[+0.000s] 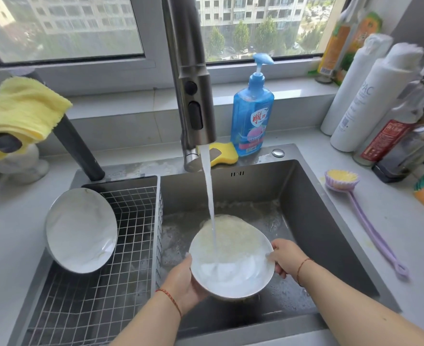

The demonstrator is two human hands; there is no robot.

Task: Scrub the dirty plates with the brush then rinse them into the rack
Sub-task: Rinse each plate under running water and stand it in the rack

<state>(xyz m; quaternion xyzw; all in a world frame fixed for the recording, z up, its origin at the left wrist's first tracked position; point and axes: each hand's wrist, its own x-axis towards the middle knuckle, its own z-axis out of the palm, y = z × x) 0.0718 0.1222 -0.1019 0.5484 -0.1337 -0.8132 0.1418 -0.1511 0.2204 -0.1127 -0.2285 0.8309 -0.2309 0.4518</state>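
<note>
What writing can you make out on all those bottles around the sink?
"PAC": on the white bottle at the right; the smaller print below it is too blurred to read.
Blue soap bottle: a red and white logo with characters, too blurred to read.
Red-labelled bottle: pale characters, too blurred to read.
Orange bottle on the sill: a barcode and print, too small to read.

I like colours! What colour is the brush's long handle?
Light purple: the brush lies on the counter, head view.
</note>
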